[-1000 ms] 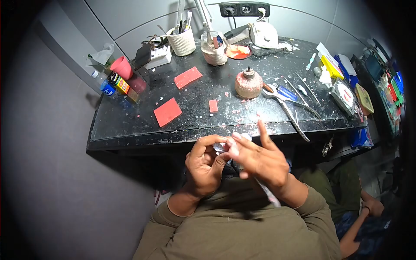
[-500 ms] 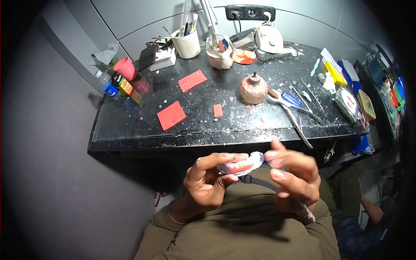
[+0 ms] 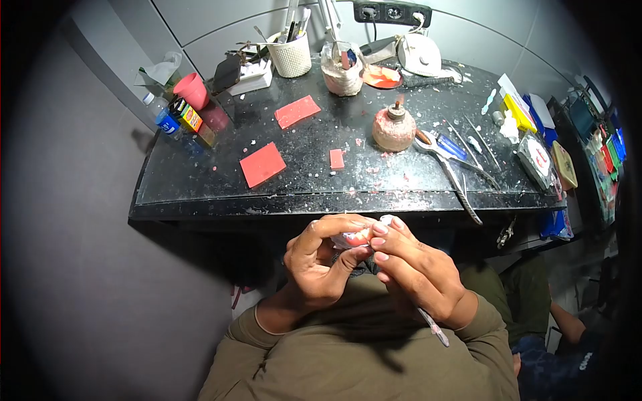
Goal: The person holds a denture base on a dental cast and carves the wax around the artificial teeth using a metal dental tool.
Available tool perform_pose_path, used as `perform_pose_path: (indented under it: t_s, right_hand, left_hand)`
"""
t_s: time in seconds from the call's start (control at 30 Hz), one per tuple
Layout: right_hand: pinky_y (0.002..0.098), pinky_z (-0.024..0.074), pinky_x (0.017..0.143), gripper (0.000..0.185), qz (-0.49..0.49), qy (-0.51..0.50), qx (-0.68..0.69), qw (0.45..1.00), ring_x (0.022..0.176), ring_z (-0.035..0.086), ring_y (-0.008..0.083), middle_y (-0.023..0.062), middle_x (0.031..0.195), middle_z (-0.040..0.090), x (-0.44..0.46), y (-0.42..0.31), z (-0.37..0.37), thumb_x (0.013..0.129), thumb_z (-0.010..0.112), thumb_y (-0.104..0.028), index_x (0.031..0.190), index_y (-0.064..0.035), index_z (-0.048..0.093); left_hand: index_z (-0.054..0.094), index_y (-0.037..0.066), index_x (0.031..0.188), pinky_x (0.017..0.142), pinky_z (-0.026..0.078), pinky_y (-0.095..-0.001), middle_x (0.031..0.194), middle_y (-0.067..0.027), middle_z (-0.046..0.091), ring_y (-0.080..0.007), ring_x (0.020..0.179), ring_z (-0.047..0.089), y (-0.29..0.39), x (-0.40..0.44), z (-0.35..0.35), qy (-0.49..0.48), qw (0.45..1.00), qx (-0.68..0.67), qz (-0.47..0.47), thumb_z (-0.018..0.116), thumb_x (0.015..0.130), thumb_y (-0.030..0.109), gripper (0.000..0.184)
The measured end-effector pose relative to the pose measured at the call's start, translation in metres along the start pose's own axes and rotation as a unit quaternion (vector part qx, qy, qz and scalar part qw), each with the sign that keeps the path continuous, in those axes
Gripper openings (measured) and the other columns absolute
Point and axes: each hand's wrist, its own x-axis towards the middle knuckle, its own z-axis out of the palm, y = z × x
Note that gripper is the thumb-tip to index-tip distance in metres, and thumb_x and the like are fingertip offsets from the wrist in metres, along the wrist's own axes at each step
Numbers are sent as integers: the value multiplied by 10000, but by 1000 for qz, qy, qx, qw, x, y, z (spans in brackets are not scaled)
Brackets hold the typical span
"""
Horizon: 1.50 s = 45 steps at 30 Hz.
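My left hand grips a white dental model with pink wax and pale teeth on it, in front of the desk's edge. Around the model's right side, the fingers of my right hand are closed and partly cover it. A thin tool is held in my right hand, its handle sticking out below the palm; its working tip is hidden. Beyond my hands, a small pink wax piece and a larger sheet lie on the black desk.
A pink-spattered burner stands mid-desk, its top glowing orange. To its right lie pliers and slim tools. A pink cup and bottle stand left. Another person's arm shows at lower right.
My right hand has moved left, back onto the model, after being apart from it half a second ago. The model is now more covered by fingers. The camera view has shifted slightly.
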Motion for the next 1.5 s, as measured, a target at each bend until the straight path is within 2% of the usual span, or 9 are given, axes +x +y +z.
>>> perform_pose_path:
  t_s: [0.27,0.7,0.77,1.03,1.13,1.2,1.3,1.4,1.5]
  right_hand:
    - [505,596,900,226,-12,19,-22,1000,965,727,362,270,1001,701,1,1,6,829,750,28,1007,139,665]
    - [469,609,881,199,4,11,-1,1000,928,729,350,253,983,696,1,3,1,817,745,55,973,147,661]
    - [464,611,879,195,7,9,-1,1000,921,728,344,248,980,695,2,3,0,819,744,54,973,143,663]
    - [446,620,866,191,26,6,9,1000,903,728,334,222,971,698,2,2,-3,820,741,57,982,127,669]
    - [428,621,862,163,45,0,15,999,896,731,319,210,983,706,1,1,-6,838,729,54,985,100,675]
    - [417,619,867,136,117,38,54,991,897,735,301,199,993,715,-4,0,-6,862,710,52,993,69,678]
    - [336,607,771,137,174,33,85,981,894,742,293,181,978,727,2,-5,-9,880,694,61,1015,49,680]
    - [317,589,751,129,175,55,74,980,881,741,288,177,967,731,4,1,-3,886,688,59,1014,46,685]
    - [334,589,780,112,208,65,138,966,866,738,284,182,949,731,1,6,-1,898,664,60,1008,52,681]
  left_hand:
    - [532,-55,1164,904,568,-322,1147,-228,653,-222,1062,667,3,-2,2,21,999,33,-6,676,951,47,277]
    - [585,-60,1157,871,576,-303,1136,-180,683,-198,1034,682,0,-4,0,42,999,-3,-21,727,902,1,299]
    - [533,-65,1161,902,572,-324,1135,-212,659,-221,1034,677,1,-5,-1,23,999,19,-34,705,942,116,332]
    - [536,-62,1162,913,568,-329,1133,-206,659,-220,1036,676,0,-6,-3,18,998,17,-51,714,935,129,346]
    - [550,-53,1191,900,559,-313,1130,-180,671,-198,1035,674,-1,-7,-4,21,998,7,-57,719,935,120,353]
    - [558,-48,1224,883,553,-295,1126,-156,684,-177,1037,672,-1,-5,-3,22,998,7,-54,717,938,105,361]
    - [372,-39,1386,927,530,-336,1111,-188,676,-206,1043,667,-7,3,5,50,991,-102,-76,655,984,235,562]
    - [405,-47,1367,900,536,-332,1095,-191,673,-201,1007,671,-10,3,3,45,991,-104,-74,646,990,264,545]
    - [436,-61,1349,885,535,-321,1083,-184,670,-187,987,667,-10,2,2,29,992,-101,-74,629,998,295,536]
